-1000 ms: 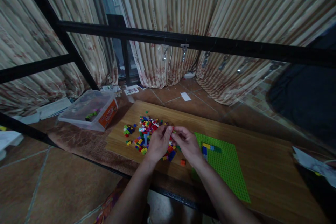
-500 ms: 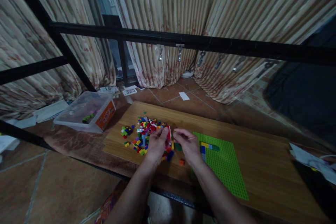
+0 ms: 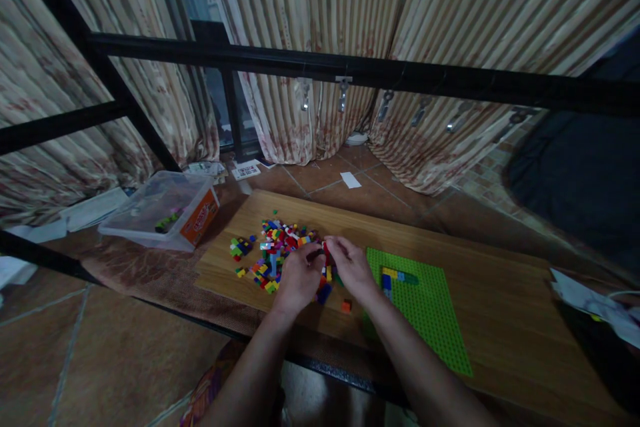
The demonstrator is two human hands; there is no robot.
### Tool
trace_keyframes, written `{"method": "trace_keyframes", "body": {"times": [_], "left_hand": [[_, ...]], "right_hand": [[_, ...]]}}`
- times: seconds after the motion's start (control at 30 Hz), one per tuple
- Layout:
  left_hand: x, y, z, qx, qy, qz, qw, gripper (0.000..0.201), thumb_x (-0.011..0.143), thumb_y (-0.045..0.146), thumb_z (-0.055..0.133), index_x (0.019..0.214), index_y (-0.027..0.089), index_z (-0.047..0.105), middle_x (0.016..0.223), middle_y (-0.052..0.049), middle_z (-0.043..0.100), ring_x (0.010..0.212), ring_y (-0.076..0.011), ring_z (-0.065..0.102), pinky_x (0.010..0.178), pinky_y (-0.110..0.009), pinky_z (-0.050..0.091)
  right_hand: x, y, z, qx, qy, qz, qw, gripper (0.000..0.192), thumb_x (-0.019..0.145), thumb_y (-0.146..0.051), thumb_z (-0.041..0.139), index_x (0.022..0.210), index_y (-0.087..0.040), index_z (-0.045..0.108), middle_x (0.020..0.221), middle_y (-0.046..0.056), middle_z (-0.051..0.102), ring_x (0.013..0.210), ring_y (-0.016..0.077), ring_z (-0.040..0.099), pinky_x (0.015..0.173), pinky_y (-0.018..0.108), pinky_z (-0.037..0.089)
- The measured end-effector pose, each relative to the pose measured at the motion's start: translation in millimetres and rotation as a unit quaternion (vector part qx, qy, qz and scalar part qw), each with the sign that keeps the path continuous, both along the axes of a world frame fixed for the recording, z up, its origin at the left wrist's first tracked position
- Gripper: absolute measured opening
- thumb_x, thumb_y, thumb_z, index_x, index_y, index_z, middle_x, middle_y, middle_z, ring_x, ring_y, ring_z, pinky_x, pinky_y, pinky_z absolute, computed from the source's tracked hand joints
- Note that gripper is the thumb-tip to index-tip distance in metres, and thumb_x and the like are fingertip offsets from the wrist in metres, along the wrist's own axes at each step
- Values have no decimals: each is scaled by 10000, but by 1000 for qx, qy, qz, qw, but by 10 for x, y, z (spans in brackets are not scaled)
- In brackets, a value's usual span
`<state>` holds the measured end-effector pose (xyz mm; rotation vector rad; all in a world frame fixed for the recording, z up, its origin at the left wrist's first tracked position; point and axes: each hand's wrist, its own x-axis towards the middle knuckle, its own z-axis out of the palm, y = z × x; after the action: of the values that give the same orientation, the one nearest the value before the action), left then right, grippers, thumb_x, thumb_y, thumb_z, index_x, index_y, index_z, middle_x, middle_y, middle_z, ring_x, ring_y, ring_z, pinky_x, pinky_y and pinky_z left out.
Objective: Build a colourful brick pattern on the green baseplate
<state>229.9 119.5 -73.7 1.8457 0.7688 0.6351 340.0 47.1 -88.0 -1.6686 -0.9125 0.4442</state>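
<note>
Your two hands have drawn together since a moment ago, left hand and right hand now pinching one red brick between closed fingertips, above the brick pile at the frame's centre, left of the green baseplate on the desk.

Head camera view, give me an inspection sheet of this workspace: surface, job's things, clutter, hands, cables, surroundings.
Surface: wooden board on a brown mat.
Job's things: pile of small coloured bricks; green baseplate with a few bricks attached; a red piece between both hands.
Clutter: lone orange brick; clear plastic box; papers on the floor.
Hands: left hand and right hand meet over the pile; grip unclear.
Cables: nothing seen.
Surroundings: black metal frame, striped curtains, tiled floor.
</note>
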Motion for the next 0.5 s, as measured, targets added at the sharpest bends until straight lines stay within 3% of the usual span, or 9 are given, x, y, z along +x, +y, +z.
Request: {"method": "trace_keyframes", "body": {"times": [0.07, 0.17, 0.27, 0.5], "left_hand": [[19, -51, 6, 2, -22, -27, 999, 293, 812, 179, 520, 1061, 195, 673, 942, -48, 713, 849, -178, 653, 785, -277, 502], [75, -134, -14, -13, -60, -22, 998, 312, 815, 152, 486, 1069, 173, 667, 1003, -61, 704, 909, -179, 646, 833, -281, 493], [129, -186, -52, -63, -93, -3, 994, 297, 801, 150, 490, 1027, 150, 683, 986, -66, 707, 898, -179, 648, 843, -285, 493], [170, -210, -65, -212, -153, 22, 965, 200, 749, 230, 581, 872, 137, 710, 823, -47, 706, 747, -157, 639, 739, -264, 506]], "right_hand": [[-32, 22, 32, 3, -11, 4, 1000, 309, 882, -435, 461, 872, -200, 661, 833, 28, 695, 781, 167, 627, 712, 262, 451], [-103, 51, 34, -17, -43, -47, 998, 327, 898, -438, 420, 780, -197, 606, 705, 7, 637, 672, 148, 581, 639, 251, 402], [-158, 72, -1, -21, -31, -103, 994, 344, 909, -429, 362, 749, -199, 561, 663, 2, 599, 634, 146, 555, 617, 255, 382], [-154, 98, -57, -6, -11, -131, 991, 356, 904, -422, 321, 699, -215, 525, 642, 10, 570, 634, 151, 536, 626, 256, 397]]}}
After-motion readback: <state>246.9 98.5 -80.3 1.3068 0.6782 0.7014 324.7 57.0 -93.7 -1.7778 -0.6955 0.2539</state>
